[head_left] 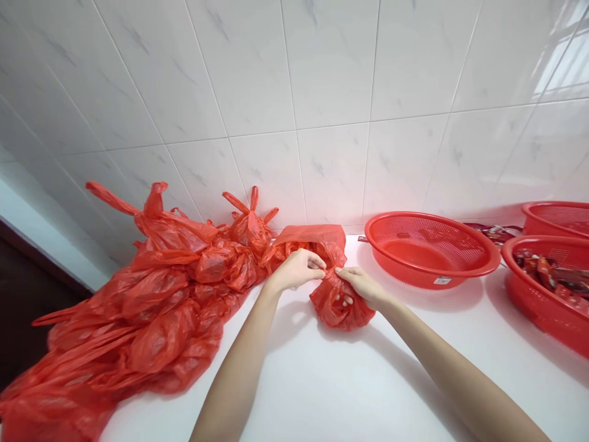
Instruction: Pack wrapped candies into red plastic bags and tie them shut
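Note:
A filled red plastic bag rests on the white table, its neck gathered between my two hands. My left hand pinches the twisted plastic from the left. From the other side, my right hand grips the neck with the thumb, and some of its fingers show through the thin red film. What the bag contains cannot be made out. Just behind, a flat red plastic bag lies close to the wall.
Many tied red bags are heaped along the left. At right stand a red mesh basket, another basket holding small wrapped packets, and a third basket behind. A tiled wall bounds the white table at the back.

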A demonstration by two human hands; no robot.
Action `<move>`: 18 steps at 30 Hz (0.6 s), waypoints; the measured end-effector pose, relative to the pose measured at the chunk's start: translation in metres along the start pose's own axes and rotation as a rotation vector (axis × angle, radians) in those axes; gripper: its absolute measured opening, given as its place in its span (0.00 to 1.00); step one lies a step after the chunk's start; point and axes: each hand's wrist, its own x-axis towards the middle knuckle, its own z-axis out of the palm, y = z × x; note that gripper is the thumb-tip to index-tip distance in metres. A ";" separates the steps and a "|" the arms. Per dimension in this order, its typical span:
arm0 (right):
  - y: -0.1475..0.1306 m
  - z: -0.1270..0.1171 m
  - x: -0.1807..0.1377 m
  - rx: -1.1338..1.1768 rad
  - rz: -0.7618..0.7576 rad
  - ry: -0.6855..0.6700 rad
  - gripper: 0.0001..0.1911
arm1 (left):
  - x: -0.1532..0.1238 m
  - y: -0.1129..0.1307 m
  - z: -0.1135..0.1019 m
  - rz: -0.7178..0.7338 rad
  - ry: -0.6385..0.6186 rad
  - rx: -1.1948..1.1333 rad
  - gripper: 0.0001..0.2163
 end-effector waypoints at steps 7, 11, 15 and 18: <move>0.001 -0.007 0.003 0.146 0.116 0.063 0.17 | -0.007 0.014 0.013 0.145 0.019 -0.046 0.07; -0.002 -0.009 0.003 0.175 0.157 0.060 0.16 | -0.010 0.020 0.026 0.156 -0.048 0.013 0.09; -0.005 -0.009 0.001 0.161 0.127 0.041 0.15 | -0.011 0.022 0.030 0.140 -0.137 0.108 0.10; -0.008 -0.007 -0.003 0.123 0.087 0.007 0.14 | -0.010 0.021 0.029 0.122 -0.171 0.130 0.14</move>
